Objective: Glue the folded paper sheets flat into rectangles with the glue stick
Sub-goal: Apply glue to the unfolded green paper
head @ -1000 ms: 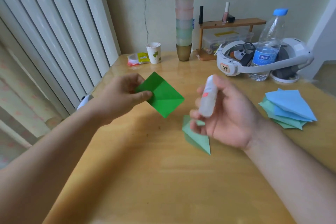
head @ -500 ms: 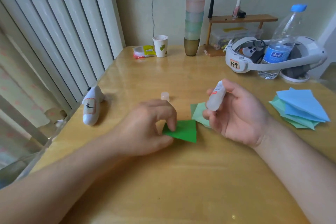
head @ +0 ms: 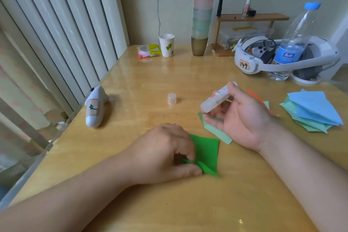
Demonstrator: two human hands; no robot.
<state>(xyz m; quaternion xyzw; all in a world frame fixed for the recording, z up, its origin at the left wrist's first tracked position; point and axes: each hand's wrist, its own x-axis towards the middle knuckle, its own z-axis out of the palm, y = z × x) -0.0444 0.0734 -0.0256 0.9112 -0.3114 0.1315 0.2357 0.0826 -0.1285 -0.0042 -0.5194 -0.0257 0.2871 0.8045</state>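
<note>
From the head camera, a dark green folded paper sheet (head: 206, 153) lies on the glossy wooden table (head: 188, 203), and every other place here is given from it. The left hand (head: 165, 153) rests on its left side, thumb and fingers pinching a raised flap at the near edge. Up and to the right, the right hand (head: 239, 117) holds a translucent white glue stick (head: 216, 100) in a curled grip, the stick's end slanting down toward the left. This hand hovers over a pale mint folded sheet (head: 216, 131) that lies just beside the green sheet's far right corner, and over an orange sheet (head: 254, 96) that peeks out behind the fingers. Straight beyond stands a small clear plastic cap (head: 171, 98), upright and apart. Far left lies a white handheld controller (head: 95, 108). Far right sits a stack of blue and mint folded sheets (head: 312, 111). Well beyond are a white headset (head: 282, 58), a clear water bottle (head: 293, 43) and a paper cup (head: 166, 45).
</note>
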